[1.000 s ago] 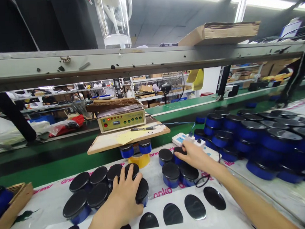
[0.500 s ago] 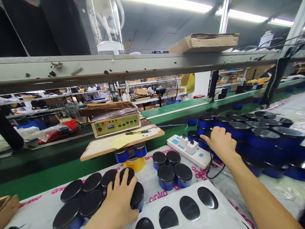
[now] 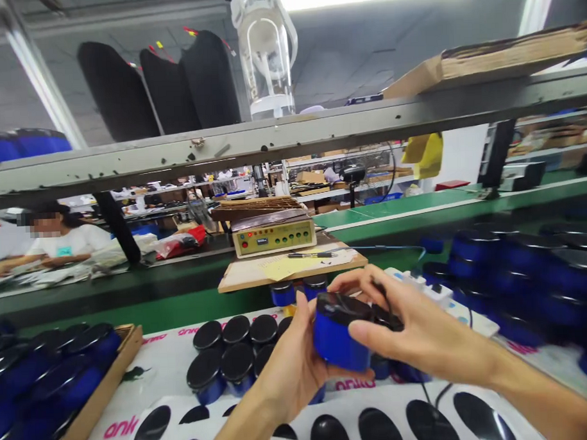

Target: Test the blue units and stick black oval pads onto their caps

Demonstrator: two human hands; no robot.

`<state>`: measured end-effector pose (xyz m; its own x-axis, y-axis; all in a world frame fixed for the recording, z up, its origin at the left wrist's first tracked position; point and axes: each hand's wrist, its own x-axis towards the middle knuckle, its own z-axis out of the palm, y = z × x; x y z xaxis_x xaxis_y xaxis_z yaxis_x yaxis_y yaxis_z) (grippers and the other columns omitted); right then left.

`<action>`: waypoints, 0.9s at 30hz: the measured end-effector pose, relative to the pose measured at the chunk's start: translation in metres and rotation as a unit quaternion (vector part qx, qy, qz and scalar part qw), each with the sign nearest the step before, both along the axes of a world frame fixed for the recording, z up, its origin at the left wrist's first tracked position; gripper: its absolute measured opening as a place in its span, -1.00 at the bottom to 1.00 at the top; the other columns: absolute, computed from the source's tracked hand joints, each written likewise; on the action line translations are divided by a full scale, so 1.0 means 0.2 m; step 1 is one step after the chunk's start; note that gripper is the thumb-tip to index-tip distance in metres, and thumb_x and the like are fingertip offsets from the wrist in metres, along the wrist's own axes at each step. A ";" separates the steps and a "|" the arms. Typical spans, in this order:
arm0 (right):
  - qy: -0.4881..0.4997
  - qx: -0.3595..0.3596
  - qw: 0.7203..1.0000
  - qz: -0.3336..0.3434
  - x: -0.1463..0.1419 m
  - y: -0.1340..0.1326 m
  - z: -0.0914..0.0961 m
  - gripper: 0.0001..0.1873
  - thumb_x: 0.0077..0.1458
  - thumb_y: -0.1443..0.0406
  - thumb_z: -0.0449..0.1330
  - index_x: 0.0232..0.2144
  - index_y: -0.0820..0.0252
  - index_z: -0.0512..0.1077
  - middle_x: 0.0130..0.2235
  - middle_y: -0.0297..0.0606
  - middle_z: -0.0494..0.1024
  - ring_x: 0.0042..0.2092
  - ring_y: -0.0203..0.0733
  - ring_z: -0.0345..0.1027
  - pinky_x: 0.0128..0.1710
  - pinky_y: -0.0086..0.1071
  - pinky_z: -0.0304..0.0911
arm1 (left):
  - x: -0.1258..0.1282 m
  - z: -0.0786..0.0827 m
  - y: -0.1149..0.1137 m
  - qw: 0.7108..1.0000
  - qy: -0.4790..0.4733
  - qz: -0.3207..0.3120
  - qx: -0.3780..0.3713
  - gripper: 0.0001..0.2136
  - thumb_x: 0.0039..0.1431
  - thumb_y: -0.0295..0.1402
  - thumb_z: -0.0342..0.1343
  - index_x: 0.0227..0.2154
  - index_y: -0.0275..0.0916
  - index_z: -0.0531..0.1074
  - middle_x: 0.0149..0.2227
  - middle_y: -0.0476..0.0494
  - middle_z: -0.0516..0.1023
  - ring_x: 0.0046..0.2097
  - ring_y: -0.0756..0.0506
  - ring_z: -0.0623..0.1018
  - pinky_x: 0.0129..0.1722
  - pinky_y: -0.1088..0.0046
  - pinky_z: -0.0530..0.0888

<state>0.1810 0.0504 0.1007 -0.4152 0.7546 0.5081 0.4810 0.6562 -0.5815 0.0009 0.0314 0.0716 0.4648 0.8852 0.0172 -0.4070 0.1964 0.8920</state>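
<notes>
My left hand (image 3: 298, 354) is wrapped around a blue cylinder with a glossy black top (image 3: 340, 341), lifted above the bench. My right hand (image 3: 417, 321) is closed at the cylinder's right side, its thumb near the top edge. A thin black cable (image 3: 383, 296) shows between its fingers and hangs below toward the sheet; its end is hidden. Just left of my left hand, several similar black-topped cylinders (image 3: 237, 366) stand in rows. Under both hands lies a white sheet bearing black oval pieces (image 3: 378, 427).
A white power strip (image 3: 475, 319) lies behind my right hand, beside stacked blue cylinders (image 3: 527, 289). More fill a cardboard tray (image 3: 104, 387) at left. A control box (image 3: 275, 238) sits on a wooden board (image 3: 238, 280). A shelf beam (image 3: 319, 129) crosses above; a person (image 3: 67, 241) sits beyond.
My left hand has lifted a blue cylinder from the group. My right hand has come from the power strip to that cylinder with the black cable. The view has swung left.
</notes>
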 end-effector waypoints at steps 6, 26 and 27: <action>-0.089 -0.004 0.996 0.000 -0.09 0.02 -0.02 -0.69 0.27 0.10 -0.17 -0.43 0.10 0.16 -0.50 -0.39 0.39 -0.50 -0.28 0.24 -0.50 -0.39 0.16 | -0.07 -0.01 0.05 0.987 -0.073 0.129 -0.069 -0.52 0.08 -0.01 0.10 -0.11 -0.32 0.44 -0.18 -0.24 0.55 -0.35 -0.04 0.53 -0.39 0.45 0.53; -0.120 0.392 0.905 -0.118 -0.18 -0.06 -0.15 -0.72 0.24 0.36 -0.01 -0.52 0.20 0.30 -0.59 -0.32 0.31 -0.58 -0.27 0.22 -0.59 -0.34 -0.01 | -0.02 -0.06 0.03 0.901 0.166 0.345 0.204 -0.49 -0.05 0.06 0.16 -0.15 -0.19 0.28 -0.19 -0.10 0.47 -0.09 -0.14 0.45 -0.09 0.40 0.34; -0.113 0.392 0.905 -0.119 -0.19 -0.05 -0.16 -0.72 0.24 0.37 -0.01 -0.53 0.20 0.31 -0.59 -0.31 0.32 -0.58 -0.27 0.23 -0.59 -0.34 0.01 | -0.02 -0.06 0.03 0.888 0.187 0.361 0.215 -0.46 -0.06 0.08 0.16 -0.13 -0.19 0.25 -0.16 -0.12 0.45 -0.07 -0.16 0.44 -0.08 0.39 0.34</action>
<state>0.1439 0.0402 0.0678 -0.4491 0.2807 0.8482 0.7114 0.6868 0.1494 -0.0037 0.0375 0.0596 -0.1769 0.9036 0.3901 0.0520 -0.3872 0.9205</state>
